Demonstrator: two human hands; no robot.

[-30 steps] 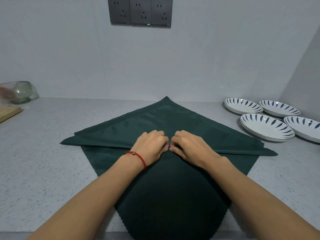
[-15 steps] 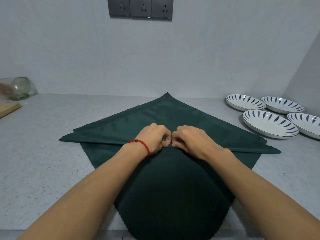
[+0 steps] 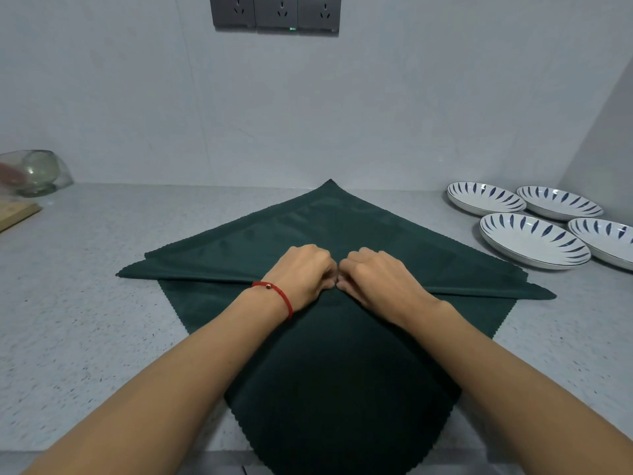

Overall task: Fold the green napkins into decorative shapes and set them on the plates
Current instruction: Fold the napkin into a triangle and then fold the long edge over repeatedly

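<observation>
- Head view: dark green napkin (image 3: 342, 371) lies on grey speckled countertop (image 3: 85, 320), set as a diamond, near corner hanging over the front edge.
- Upper part folded into a triangle flap w/ apex pointing to the back wall; fold line runs L–R across the middle, tips sticking out past the lower layer on both sides.
- Left hand (image 3: 303, 274) & right hand (image 3: 376, 279) sit side by side at centre of the fold line, knuckles nearly touching.
- Both hands have fingers curled down, pinching the napkin at the fold; fingertips mostly hidden under the knuckles, so exact grip depth can't be told.
- Red string bracelet (image 3: 279, 296) w/ small bead on left wrist.
- Four white plates (image 3: 534, 241) w/ blue leaf pattern grouped at far right of counter, two in back, two in front, near the napkin's right tip but apart from it. Nothing on them.
- Glass bowl (image 3: 37, 173) at far left by the wall, reddish blur at its left edge, can't tell what.
- Wooden board (image 3: 17, 214) corner just in front of the bowl.
- Grey wall outlets (image 3: 277, 12) top centre, three in a row, tiny green light on the lower edge.
</observation>
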